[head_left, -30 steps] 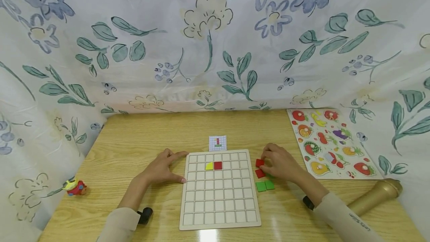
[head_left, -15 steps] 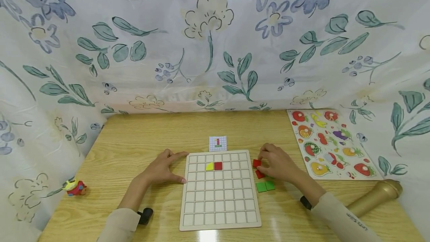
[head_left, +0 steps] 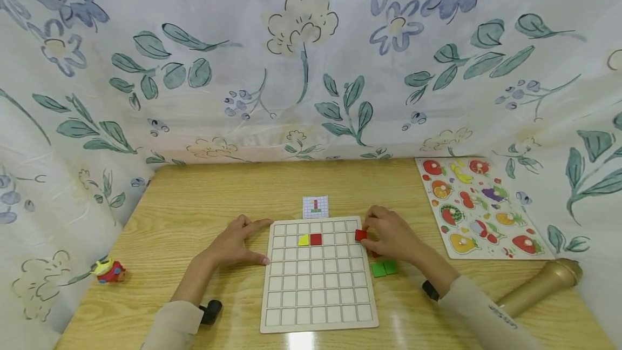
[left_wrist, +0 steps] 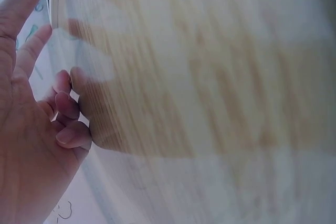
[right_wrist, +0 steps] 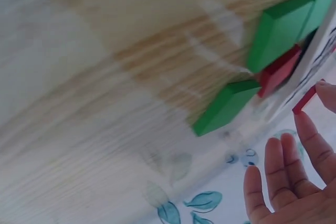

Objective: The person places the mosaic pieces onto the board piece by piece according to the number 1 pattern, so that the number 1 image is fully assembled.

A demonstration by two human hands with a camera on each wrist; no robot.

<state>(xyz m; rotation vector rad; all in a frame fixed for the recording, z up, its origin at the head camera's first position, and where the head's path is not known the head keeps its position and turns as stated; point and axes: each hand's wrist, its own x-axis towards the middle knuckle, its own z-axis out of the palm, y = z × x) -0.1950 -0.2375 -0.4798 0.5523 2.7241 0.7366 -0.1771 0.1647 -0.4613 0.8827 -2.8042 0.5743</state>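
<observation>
A pale wooden grid board (head_left: 318, 301) lies in front of me, with a yellow piece (head_left: 303, 240) and a red square (head_left: 316, 239) in its second row. My right hand (head_left: 389, 235) pinches a red square tile (head_left: 360, 235) over the board's right edge; the tile's edge (right_wrist: 304, 100) shows at a fingertip in the right wrist view. Beside that hand lie another red tile (right_wrist: 278, 70) and two green tiles (head_left: 383, 268). My left hand (head_left: 238, 243) rests flat against the board's left edge, fingers spread. A small pattern card (head_left: 315, 207) stands behind the board.
A fruit puzzle board (head_left: 473, 207) lies at the right, with a gold cylinder (head_left: 539, 285) nearer me. A small red and yellow toy (head_left: 109, 271) sits at the left table edge. Floral cloth (head_left: 301, 58) walls the table on three sides.
My right hand has lifted one red tile from the pile beside the board and carried it left to the board's right edge. The left hand has stayed put.
</observation>
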